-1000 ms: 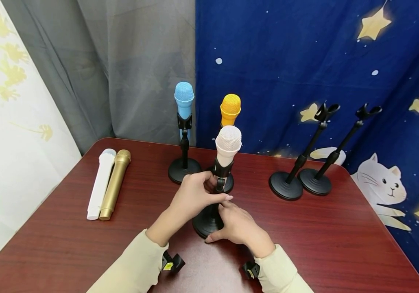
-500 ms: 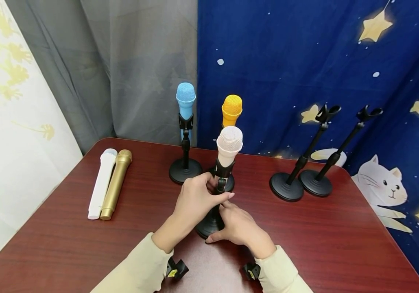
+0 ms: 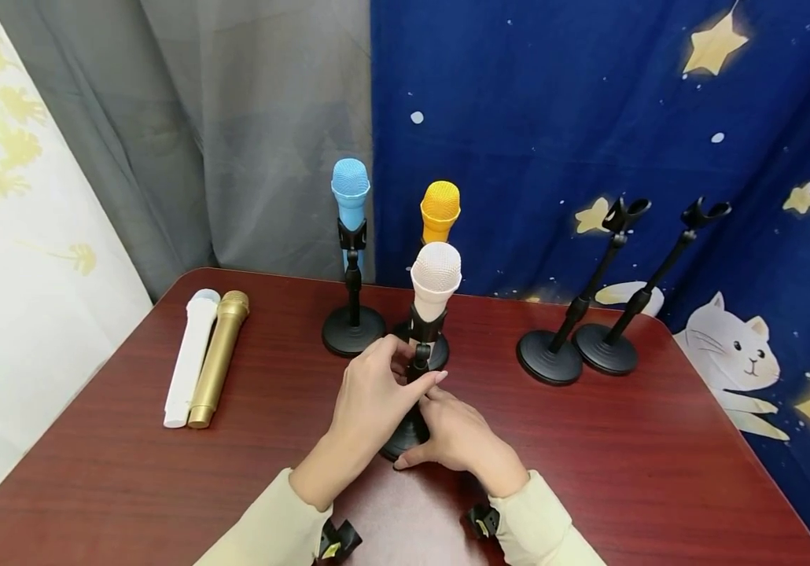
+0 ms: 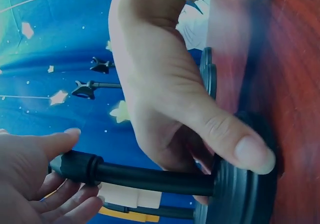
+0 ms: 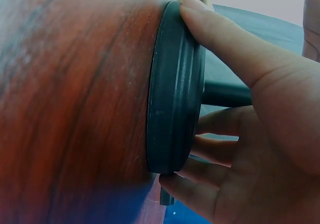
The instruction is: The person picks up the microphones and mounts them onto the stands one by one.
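Note:
A black microphone stand (image 3: 407,437) stands upright on the table in front of me, with a white microphone (image 3: 436,271) in its clip. My left hand (image 3: 371,393) holds the stand's pole just below the clip. In the left wrist view its thumb and fingers lie around the dark collar (image 4: 80,166) of the pole. Down at the round base (image 5: 172,94), my right hand (image 3: 463,442) grips the rim, thumb on the near side and fingers around the far side. The left hand partly covers the pole in the head view.
Behind stand a blue microphone (image 3: 351,192) and a yellow microphone (image 3: 440,211), each on a stand. Two bare stands (image 3: 550,358) are at the back right of the red-brown table (image 3: 624,472). A white microphone (image 3: 191,358) and a gold microphone (image 3: 219,358) lie at left.
My left wrist has swung slightly to the right and nearer, its fingers still at the pole. The right hand keeps its hold on the base. The head view has shifted slightly.

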`<state>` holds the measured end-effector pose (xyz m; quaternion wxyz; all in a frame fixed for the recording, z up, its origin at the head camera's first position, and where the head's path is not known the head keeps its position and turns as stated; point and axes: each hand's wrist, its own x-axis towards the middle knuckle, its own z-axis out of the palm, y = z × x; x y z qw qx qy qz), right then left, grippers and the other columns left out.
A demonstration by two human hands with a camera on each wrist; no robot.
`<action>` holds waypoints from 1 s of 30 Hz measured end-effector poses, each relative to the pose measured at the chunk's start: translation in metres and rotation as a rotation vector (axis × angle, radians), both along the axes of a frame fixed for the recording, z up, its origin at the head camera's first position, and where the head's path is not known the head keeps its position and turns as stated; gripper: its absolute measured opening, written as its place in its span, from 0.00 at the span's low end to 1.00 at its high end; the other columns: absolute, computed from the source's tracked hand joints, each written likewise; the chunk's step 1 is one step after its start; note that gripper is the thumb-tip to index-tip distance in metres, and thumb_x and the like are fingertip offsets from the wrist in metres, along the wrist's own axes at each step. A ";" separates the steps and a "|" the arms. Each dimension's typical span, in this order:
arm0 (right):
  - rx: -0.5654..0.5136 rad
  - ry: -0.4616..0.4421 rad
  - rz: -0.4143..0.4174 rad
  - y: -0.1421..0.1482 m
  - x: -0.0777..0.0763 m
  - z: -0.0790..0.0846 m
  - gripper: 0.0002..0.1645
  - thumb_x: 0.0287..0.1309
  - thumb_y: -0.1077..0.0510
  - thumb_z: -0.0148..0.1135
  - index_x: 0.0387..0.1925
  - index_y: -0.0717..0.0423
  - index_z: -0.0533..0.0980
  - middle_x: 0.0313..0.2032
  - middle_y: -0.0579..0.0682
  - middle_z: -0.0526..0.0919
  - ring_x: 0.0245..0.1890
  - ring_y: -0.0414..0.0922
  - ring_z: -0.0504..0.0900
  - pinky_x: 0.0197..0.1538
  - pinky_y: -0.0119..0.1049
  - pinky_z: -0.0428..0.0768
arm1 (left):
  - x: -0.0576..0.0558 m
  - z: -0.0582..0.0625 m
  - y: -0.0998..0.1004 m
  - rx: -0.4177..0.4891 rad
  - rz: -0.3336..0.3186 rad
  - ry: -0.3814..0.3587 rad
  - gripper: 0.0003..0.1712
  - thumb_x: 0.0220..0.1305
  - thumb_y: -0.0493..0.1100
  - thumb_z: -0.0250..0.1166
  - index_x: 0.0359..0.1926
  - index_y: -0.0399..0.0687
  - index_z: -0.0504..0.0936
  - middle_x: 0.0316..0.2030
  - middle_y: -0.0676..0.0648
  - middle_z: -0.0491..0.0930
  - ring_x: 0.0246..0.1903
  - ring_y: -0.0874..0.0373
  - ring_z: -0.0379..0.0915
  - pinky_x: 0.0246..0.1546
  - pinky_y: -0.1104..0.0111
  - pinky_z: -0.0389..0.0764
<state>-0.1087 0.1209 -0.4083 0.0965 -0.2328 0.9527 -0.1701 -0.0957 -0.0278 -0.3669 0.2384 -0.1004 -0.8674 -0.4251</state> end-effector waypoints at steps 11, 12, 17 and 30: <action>-0.056 0.007 0.006 0.002 -0.001 -0.003 0.61 0.38 0.37 0.83 0.72 0.55 0.67 0.67 0.52 0.76 0.67 0.50 0.75 0.63 0.51 0.77 | 0.003 -0.005 0.011 -0.116 0.107 0.091 0.25 0.48 0.57 0.81 0.36 0.48 0.78 0.30 0.51 0.80 0.25 0.58 0.79 0.26 0.66 0.79; -0.054 0.008 0.005 0.002 -0.001 -0.003 0.61 0.38 0.37 0.83 0.72 0.54 0.67 0.68 0.51 0.75 0.68 0.50 0.74 0.64 0.51 0.77 | 0.003 -0.005 0.012 -0.121 0.114 0.091 0.25 0.48 0.57 0.81 0.36 0.48 0.78 0.30 0.51 0.81 0.25 0.58 0.80 0.27 0.66 0.80; -0.039 0.008 0.006 0.000 0.000 -0.003 0.62 0.38 0.36 0.82 0.73 0.53 0.66 0.70 0.52 0.72 0.69 0.51 0.73 0.64 0.52 0.77 | 0.002 -0.005 0.009 -0.125 0.124 0.080 0.25 0.47 0.56 0.82 0.34 0.48 0.79 0.28 0.52 0.80 0.23 0.61 0.76 0.25 0.68 0.77; 0.006 -0.005 -0.004 -0.001 -0.001 -0.003 0.63 0.39 0.34 0.81 0.73 0.59 0.65 0.72 0.55 0.70 0.71 0.53 0.71 0.65 0.52 0.76 | -0.007 0.003 -0.004 -0.028 -0.084 -0.045 0.19 0.48 0.48 0.82 0.35 0.46 0.82 0.31 0.50 0.87 0.28 0.64 0.83 0.32 0.75 0.82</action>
